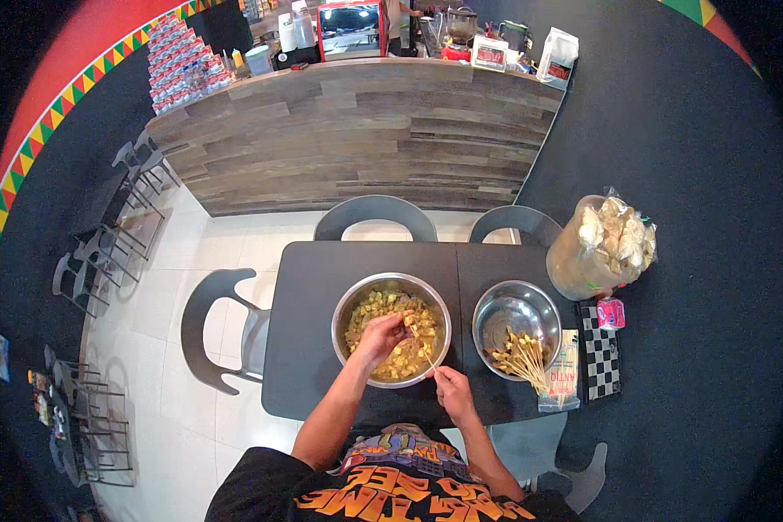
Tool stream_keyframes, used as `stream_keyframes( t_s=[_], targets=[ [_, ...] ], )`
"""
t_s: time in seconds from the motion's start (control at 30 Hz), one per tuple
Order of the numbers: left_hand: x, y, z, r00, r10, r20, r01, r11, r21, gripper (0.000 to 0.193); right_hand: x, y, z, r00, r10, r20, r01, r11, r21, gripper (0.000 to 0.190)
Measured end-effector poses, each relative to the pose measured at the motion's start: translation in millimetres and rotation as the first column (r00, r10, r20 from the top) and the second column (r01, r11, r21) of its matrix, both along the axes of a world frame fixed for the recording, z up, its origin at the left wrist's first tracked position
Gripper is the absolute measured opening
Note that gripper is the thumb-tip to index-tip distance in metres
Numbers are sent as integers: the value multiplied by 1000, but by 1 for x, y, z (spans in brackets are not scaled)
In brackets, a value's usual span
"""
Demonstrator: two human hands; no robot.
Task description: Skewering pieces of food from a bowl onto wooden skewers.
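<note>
A steel bowl [445, 326] of yellow, marinated food chunks stands before me on the dark table. Over it, my left hand [385, 336] holds a yellow chunk at the upper end of a thin wooden skewer [423, 342]. The fingers of my right hand [452, 389] pinch the skewer's lower end near the bowl's front rim. To the right, a second steel bowl [499, 300] holds several loaded skewers [525, 359], their bare ends leaning over the rim. Beside that bowl lies an opened plastic packet of wooden skewers [564, 372].
A tall plastic container [564, 261] with bagged pale pieces stands at the table's back right corner. Near it are a pink packet [610, 314] and a checkered black-and-white item [601, 359]. Chairs [225, 333] surround the table [300, 293]; a wood-panelled counter [365, 137] stands beyond.
</note>
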State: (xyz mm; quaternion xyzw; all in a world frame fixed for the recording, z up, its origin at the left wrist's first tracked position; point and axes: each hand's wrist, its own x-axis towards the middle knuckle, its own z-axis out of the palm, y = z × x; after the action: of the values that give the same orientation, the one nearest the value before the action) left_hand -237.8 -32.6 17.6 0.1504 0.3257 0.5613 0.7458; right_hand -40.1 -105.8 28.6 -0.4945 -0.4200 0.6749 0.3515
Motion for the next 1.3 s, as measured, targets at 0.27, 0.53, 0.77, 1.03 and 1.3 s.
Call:
stream_keyframes(
  t_s=[0.27, 0.53, 0.77, 1.03, 1.3],
  targets=[
    [1, 0, 5, 971, -13, -238, 31, 997, 73, 22, -3, 0, 2, 1000, 6, -30, -8, 998, -63, 19],
    [-2, 3, -4, 844, 47, -535, 40, 988, 150, 25, -8, 4, 3, 997, 0, -71, -9, 992, -127, 21],
    [-6, 7, 20, 976, 75, -205, -69, 997, 36, 34, -25, 19, 4, 998, -56, -29, 57, 998, 35, 22],
    [-7, 10, 45, 969, 155, -194, -135, 985, 111, 29, -32, 22, 2, 999, -47, 20, 43, 984, 174, 20],
    [-4, 13, 38, 956, 185, -227, -169, 982, 87, 21, -33, 21, 1, 993, -55, 109, 18, 949, 315, 21]
  ],
)
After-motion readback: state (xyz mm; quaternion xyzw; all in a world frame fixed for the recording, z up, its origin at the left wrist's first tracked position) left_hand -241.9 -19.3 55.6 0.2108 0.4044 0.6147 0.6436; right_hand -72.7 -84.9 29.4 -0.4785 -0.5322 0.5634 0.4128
